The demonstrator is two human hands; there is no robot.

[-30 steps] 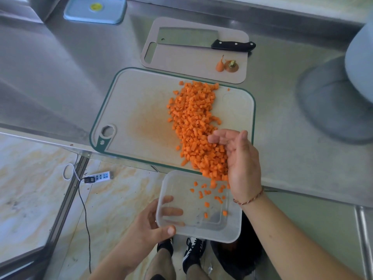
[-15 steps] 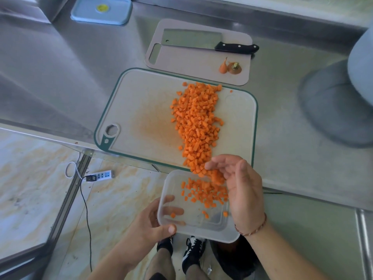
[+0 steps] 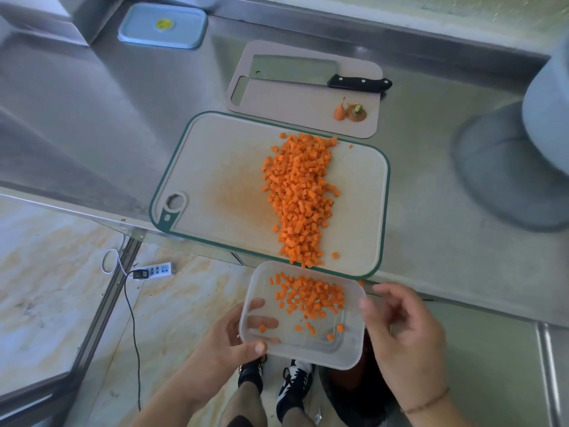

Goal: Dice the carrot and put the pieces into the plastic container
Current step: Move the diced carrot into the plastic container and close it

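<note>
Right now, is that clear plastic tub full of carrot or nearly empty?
Partly filled. The plastic container holds a thin scatter of carrot pieces, its bottom showing through; most diced carrot lies on the cutting board.

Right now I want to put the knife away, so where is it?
In the head view the knife lies flat on the small cutting board at the back of the counter, handle to the right, just behind the carrot ends.
</note>
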